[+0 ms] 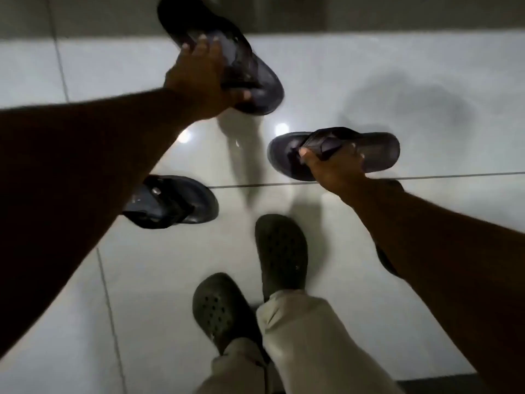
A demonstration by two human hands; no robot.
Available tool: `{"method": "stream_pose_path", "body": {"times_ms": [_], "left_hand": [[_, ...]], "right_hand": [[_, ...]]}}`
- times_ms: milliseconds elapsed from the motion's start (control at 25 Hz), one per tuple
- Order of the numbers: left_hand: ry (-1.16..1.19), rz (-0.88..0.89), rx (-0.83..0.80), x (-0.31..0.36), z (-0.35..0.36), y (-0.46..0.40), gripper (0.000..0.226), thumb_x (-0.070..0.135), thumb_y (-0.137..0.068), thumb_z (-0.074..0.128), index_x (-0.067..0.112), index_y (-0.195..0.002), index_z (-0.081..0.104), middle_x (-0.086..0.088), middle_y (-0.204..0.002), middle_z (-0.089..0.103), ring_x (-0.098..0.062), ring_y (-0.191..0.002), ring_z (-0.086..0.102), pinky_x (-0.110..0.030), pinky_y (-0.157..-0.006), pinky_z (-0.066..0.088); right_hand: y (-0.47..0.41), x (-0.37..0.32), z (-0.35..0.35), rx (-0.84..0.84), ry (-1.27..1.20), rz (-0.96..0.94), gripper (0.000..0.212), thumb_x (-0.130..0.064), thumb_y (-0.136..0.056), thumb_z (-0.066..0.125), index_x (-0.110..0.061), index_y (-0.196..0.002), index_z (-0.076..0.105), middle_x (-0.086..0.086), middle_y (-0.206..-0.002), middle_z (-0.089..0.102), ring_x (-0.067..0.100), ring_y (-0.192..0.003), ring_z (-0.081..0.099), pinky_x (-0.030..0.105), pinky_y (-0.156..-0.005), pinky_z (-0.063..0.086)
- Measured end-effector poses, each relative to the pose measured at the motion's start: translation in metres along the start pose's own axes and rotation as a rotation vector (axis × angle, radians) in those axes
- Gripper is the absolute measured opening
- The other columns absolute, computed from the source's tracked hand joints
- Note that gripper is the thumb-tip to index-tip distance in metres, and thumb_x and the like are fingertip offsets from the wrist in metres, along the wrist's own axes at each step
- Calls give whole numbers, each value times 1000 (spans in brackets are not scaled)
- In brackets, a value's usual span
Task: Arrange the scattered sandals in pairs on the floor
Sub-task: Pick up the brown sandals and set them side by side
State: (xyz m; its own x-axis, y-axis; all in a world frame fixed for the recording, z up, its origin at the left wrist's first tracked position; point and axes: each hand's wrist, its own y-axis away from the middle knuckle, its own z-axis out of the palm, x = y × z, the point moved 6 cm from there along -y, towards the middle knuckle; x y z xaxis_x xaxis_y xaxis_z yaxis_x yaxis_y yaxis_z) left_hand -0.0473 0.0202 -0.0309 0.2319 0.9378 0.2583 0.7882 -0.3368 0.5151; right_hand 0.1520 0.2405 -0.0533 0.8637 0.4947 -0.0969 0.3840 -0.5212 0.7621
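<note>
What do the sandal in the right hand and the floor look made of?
Sandal in the right hand: the dark sandal looks like moulded rubber or foam with a dull sheen and a flat strap; unsure which. Floor: glossy pale tile, shown by grout lines and light reflections.

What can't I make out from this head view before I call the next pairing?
- Dark flip-flop sandal lying on the white tiled floor: its heel end is hidden behind the left forearm.
- Dark object by the right forearm: mostly covered, unidentifiable.
- Dark sandal gripped in the left hand: motion-blurred, top cut by the frame edge.
- Whether it matches the strapped sandal in the right hand: unclear.
</note>
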Motion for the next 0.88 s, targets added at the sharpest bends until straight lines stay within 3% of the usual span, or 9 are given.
{"method": "stream_pose_path", "body": {"times_ms": [120,240,320,400,480,600,880], "left_hand": [[-31,-102,-31,24,20,-41,108,74,-76,47,11,-153,3,-16,-162,12,-45,-147,6,-60,-116,12],[10,-152,32,34,41,-33,95,62,-82,50,19,-153,3,-18,-157,27,-43,-146,16,-63,-115,14],[14,-115,73,36,52,-12,82,50,-86,52,22,-152,13,-27,-146,41,-42,-140,30,-59,-114,21],[-43,-49,74,46,66,8,69,50,-84,55,22,-143,34,-24,-137,51,-41,-131,43,-55,-109,28],[-117,81,11,67,85,23,66,55,-81,57,24,-137,42,-13,-148,44,-38,-136,38,-54,-105,30],[-144,174,-84,93,106,25,74,60,-80,55,31,-144,33,-5,-162,18,-36,-148,15,-55,-109,24],[-314,418,-210,148,108,-11,90,61,-82,53,29,-153,7,-6,-164,6,-36,-150,3,-55,-116,16]], "right_hand": [[-28,7,8,-55,39,85,124,-76,-72,58,-1,-151,0,23,-162,2,41,-149,7,55,-119,17],[-43,11,5,-51,113,62,128,-79,-68,58,-4,-152,-3,25,-161,-7,47,-147,1,60,-119,12],[-58,6,-12,2,259,-117,127,-78,-70,58,-4,-152,-5,26,-160,-12,49,-146,-5,58,-120,3],[-74,3,-28,-14,447,-388,123,-73,-72,60,-11,-153,-9,22,-160,-18,48,-146,-13,58,-120,0],[-90,8,-48,-55,609,-582,118,-66,-74,65,-20,-153,-10,16,-161,-20,48,-146,-15,61,-119,7],[-105,17,-68,-75,779,-719,113,-58,-77,68,-20,-154,-5,17,-162,-16,45,-147,-12,60,-120,5],[-117,15,-83,-74,887,-789,117,-54,-70,77,-21,-154,3,16,-163,-12,49,-146,-12,63,-118,15]]}}
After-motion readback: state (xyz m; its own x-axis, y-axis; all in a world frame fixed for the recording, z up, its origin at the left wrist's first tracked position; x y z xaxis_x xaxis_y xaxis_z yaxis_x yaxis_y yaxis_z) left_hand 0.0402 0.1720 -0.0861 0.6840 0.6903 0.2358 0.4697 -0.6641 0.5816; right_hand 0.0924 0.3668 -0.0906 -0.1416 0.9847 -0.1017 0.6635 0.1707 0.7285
